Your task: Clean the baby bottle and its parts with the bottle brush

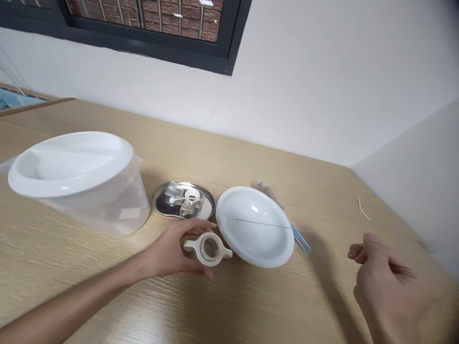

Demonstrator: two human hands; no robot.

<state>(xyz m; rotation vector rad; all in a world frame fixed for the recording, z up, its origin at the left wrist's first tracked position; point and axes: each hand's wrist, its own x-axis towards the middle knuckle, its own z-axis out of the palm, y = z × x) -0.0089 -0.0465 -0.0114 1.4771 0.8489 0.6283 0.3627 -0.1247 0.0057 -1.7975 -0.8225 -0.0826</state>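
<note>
My left hand (168,248) is wrapped round a pale two-handled baby bottle (210,249), seen from above with its round mouth uncovered. The bottle's body below the neck is mostly hidden. My right hand (383,282), slightly blurred, is at the right with its fingers curled in and nothing visible in them. Beside the bottle, a white bowl (251,243) carries a thin wire brush (263,223) across it, whose blue loop handle (301,239) sticks out past the rim. Behind my left hand, a kidney-shaped metal tray (157,203) holds a white ring (192,195) and small clear parts.
A large translucent bin (125,205) with a white lid (89,177) stands at the left. Beige brush bristles (268,191) show behind the bowl. A thin pale strip (363,209) appears at the right on the wooden table (304,177). Behind are a wall and a dark-framed window (225,48).
</note>
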